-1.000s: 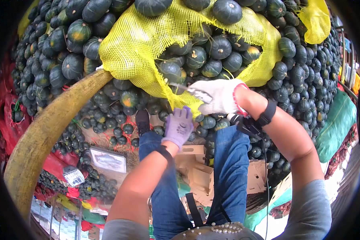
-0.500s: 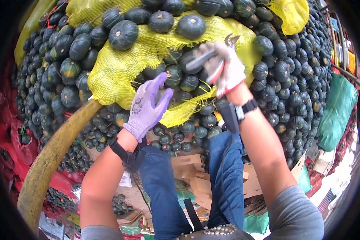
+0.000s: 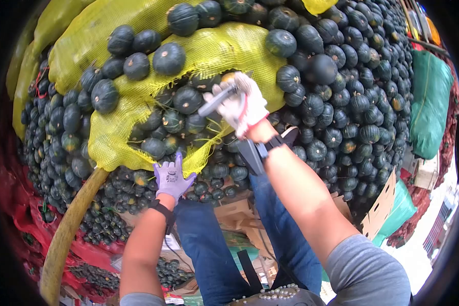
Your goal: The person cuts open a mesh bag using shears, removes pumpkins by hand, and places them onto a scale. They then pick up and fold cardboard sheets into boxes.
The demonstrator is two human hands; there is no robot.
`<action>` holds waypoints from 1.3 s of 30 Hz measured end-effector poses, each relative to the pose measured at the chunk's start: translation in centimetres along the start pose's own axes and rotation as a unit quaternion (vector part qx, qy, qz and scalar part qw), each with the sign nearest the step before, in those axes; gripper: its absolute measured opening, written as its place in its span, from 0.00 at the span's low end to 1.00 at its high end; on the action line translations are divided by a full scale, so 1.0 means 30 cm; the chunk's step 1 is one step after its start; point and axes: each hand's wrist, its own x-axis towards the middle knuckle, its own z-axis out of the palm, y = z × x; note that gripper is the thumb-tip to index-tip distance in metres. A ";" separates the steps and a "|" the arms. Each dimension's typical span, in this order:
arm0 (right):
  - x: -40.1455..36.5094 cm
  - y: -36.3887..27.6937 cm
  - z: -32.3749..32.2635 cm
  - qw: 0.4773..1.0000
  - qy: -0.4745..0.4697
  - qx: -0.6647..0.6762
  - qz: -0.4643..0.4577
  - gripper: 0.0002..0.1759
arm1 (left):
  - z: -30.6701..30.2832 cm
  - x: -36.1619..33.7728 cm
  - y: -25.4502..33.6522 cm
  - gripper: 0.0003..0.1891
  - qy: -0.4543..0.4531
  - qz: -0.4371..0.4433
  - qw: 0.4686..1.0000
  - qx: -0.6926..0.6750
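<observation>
A torn yellow mesh bag (image 3: 122, 120) lies across the pile, with dark green pumpkins (image 3: 187, 100) showing through its wide opening. In my right hand (image 3: 247, 104), which wears a white glove, is a pair of pruning shears (image 3: 217, 102); a grey handle sticks out to the left and the blades are hidden. That hand is over the right side of the opening. My left hand (image 3: 173, 179), in a purple-grey glove, is at the lower torn edge of the bag. Its fingers are spread and reach the mesh.
Loose pumpkins (image 3: 341, 120) are heaped all around. More full yellow mesh bags (image 3: 97, 41) lie behind. A long curved brownish pole-like thing (image 3: 71, 229) runs along the left. Cardboard (image 3: 380, 206) and a green sack (image 3: 428, 104) stand at the right.
My left hand has moved down and left, from above the opening to the bag's lower edge. My right hand still holds the shears, whose blades no longer show. The view has shifted.
</observation>
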 end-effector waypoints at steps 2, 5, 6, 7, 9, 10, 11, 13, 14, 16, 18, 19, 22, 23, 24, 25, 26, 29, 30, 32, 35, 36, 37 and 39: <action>0.073 -0.012 0.023 0.995 0.059 0.067 -0.033 0.15 | -0.010 0.035 0.032 0.29 -0.076 -0.033 0.997 0.005; 0.125 0.007 0.031 0.984 0.110 0.060 -0.125 0.16 | 0.041 0.030 0.050 0.22 -0.088 0.012 0.993 0.074; 0.149 0.011 0.031 0.983 0.128 0.054 -0.123 0.16 | 0.053 0.013 0.057 0.20 -0.099 0.007 0.992 0.077; 0.169 0.016 0.036 0.980 0.153 0.024 -0.126 0.17 | 0.082 -0.002 0.055 0.20 -0.103 0.009 0.991 0.083; 0.168 0.018 0.086 0.974 0.182 -0.042 -0.129 0.17 | 0.148 -0.011 0.044 0.21 -0.068 0.018 0.991 0.118; 0.182 0.007 0.096 0.974 0.169 -0.050 -0.140 0.17 | 0.102 -0.012 0.061 0.21 -0.093 0.015 0.987 0.128; 0.185 -0.017 0.098 0.979 0.136 -0.034 -0.148 0.15 | 0.100 -0.016 0.059 0.21 -0.095 0.015 0.987 0.131; 0.206 -0.070 0.093 0.985 0.094 0.035 -0.141 0.13 | 0.093 -0.033 0.050 0.25 -0.101 0.013 0.989 0.112; 0.100 -0.085 0.070 0.987 0.045 -0.048 -0.144 0.11 | 0.088 -0.051 0.048 0.25 -0.100 0.014 0.988 0.113; -0.127 -0.116 0.042 0.961 -0.050 -0.210 -0.171 0.10 | 0.070 -0.065 0.037 0.31 -0.093 0.017 0.987 0.126; -0.229 -0.115 -0.053 0.973 0.090 -0.007 -0.214 0.10 | 0.049 -0.055 0.035 0.33 -0.118 0.017 0.986 0.116; -0.262 -0.183 -0.193 0.978 0.010 0.025 -0.208 0.11 | 0.045 -0.049 0.032 0.36 -0.144 0.015 0.984 0.108; -0.390 -0.195 -0.183 0.951 0.110 -0.059 -0.282 0.11 | 0.081 -0.022 0.022 0.40 -0.121 0.018 0.986 0.117; -0.368 -0.182 -0.179 0.959 0.096 -0.072 -0.257 0.11 | 0.081 -0.016 0.021 0.41 -0.114 0.019 0.985 0.127; -0.387 -0.170 -0.173 0.980 0.099 0.013 -0.175 0.06 | 0.087 -0.012 0.019 0.41 -0.117 0.016 0.985 0.126; -0.347 -0.150 -0.134 0.990 0.039 -0.006 -0.139 0.05 | 0.092 -0.012 0.015 0.41 -0.108 0.021 0.988 0.110; -0.302 -0.123 -0.067 0.993 0.044 -0.002 -0.107 0.05 | 0.095 -0.012 0.010 0.42 -0.097 0.023 0.991 0.093; -0.063 -0.100 -0.044 0.998 0.021 0.002 -0.054 0.08 | 0.099 -0.017 -0.005 0.43 -0.099 0.031 0.991 0.081; 0.009 -0.094 -0.036 0.987 0.033 -0.075 -0.135 0.11 | 0.104 -0.016 -0.013 0.43 -0.096 0.036 0.992 0.078; 0.137 -0.144 -0.046 0.982 0.082 -0.031 -0.165 0.14 | 0.102 -0.007 -0.016 0.43 -0.104 0.028 0.991 0.080; 0.191 -0.204 -0.004 0.975 0.147 -0.030 -0.166 0.15 | 0.102 0.013 -0.005 0.44 -0.115 0.025 0.991 0.065; 0.230 -0.200 -0.008 0.966 0.168 -0.027 -0.196 0.15 | 0.122 0.014 -0.001 0.44 -0.110 0.022 0.992 0.066; 0.259 -0.199 0.003 0.961 0.179 -0.104 -0.185 0.15 | 0.125 0.022 0.000 0.45 -0.103 0.019 0.992 0.068; 0.267 -0.192 0.003 0.949 0.202 -0.133 -0.204 0.14 | 0.128 0.028 -0.009 0.46 -0.107 0.022 0.992 0.069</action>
